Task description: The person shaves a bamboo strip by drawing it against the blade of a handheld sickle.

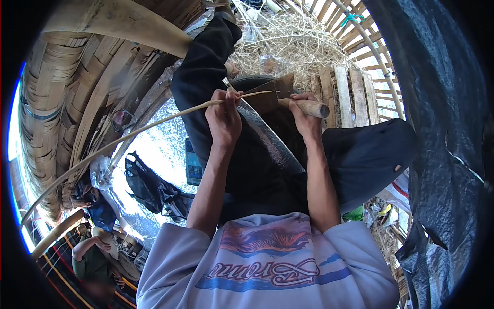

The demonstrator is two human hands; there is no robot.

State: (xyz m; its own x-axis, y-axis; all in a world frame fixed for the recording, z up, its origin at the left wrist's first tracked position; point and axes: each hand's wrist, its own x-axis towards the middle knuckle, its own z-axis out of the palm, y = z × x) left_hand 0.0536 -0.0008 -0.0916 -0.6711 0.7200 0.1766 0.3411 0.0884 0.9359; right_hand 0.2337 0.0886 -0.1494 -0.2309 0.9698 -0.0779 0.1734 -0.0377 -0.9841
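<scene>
My left hand (pixel 225 116) is closed around a long, thin pale stick (pixel 149 122), which looks like bamboo or rattan. The stick's tapered tip points right, and its long tail bends down to the far left. In my right hand (pixel 307 119) is a tool with a thick, rounded wooden handle (pixel 313 107). The tool's working end lies near the stick's tip, but I cannot make out its shape against the dark background. A brown flat piece (pixel 282 87) shows between and beyond both hands. Below them, a silvery strip (pixel 270 139) slants across my lap.
Dry straw (pixel 298 41) covers the ground ahead, beside upright wooden slats (pixel 342 92). Woven bamboo (pixel 56 113) stands at left and dark plastic sheeting (pixel 442 129) at right. A phone (pixel 193 162) and black bag (pixel 146 183) lie left. Another person (pixel 95 257) is at lower left.
</scene>
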